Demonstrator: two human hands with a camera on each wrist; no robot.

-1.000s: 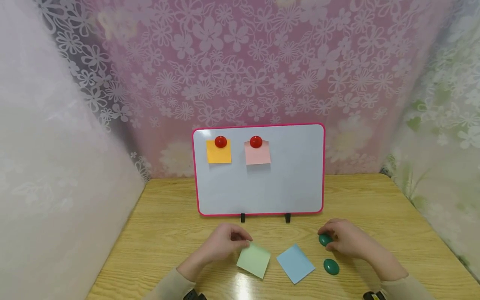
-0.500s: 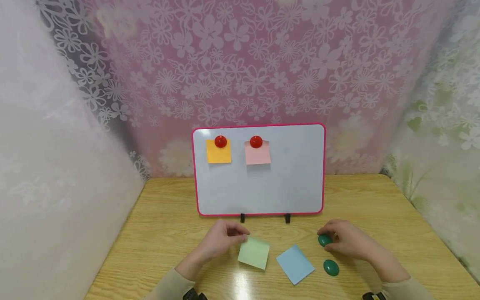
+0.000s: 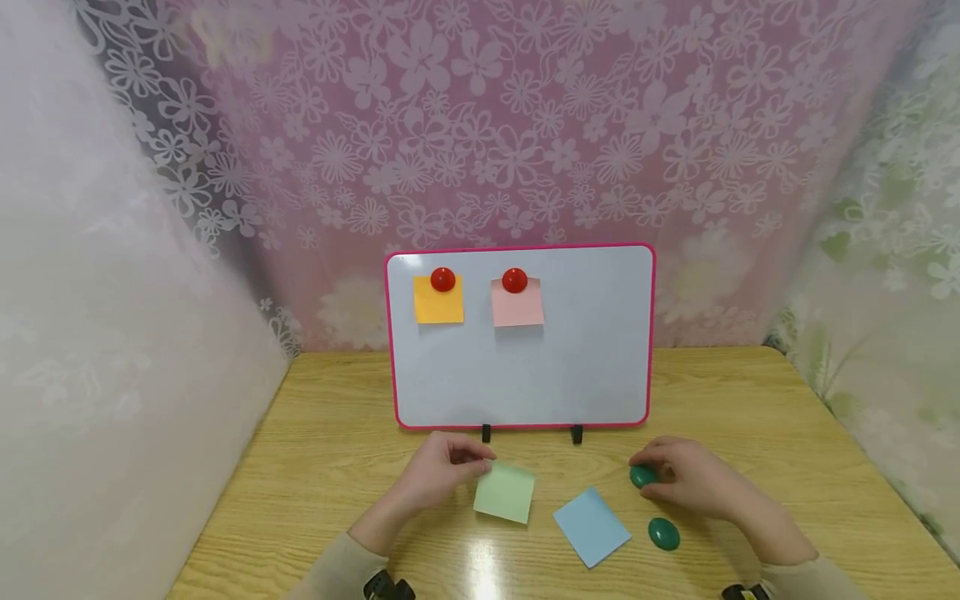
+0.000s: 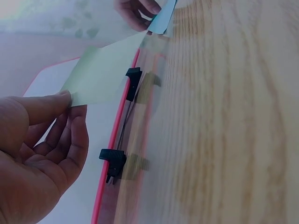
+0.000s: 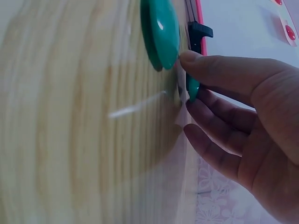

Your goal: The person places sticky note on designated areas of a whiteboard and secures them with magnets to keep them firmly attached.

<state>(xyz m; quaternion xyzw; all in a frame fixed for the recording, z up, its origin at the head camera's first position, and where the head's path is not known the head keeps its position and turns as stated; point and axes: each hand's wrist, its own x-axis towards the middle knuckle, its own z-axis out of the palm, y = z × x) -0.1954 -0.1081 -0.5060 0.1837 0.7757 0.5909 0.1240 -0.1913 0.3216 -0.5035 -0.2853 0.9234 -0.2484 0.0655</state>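
Nearest the body, on the wooden table (image 3: 330, 450): a blue sticky note (image 3: 592, 527) lying flat, with a loose green magnet (image 3: 663, 533) just beside it on the right. A little further out, left hand (image 3: 438, 477) pinching the corner of a green sticky note (image 3: 505, 492) between thumb and fingers, the paper lifted off the wood in the left wrist view. Right hand (image 3: 686, 481) curled round a second green magnet (image 3: 642, 476), fingertips gripping its rim. Beyond, upright on clips, a pink-framed whiteboard (image 3: 585, 350) bearing an orange note (image 3: 438, 307) and a pink note (image 3: 517, 309), each under a red magnet (image 3: 442, 279)
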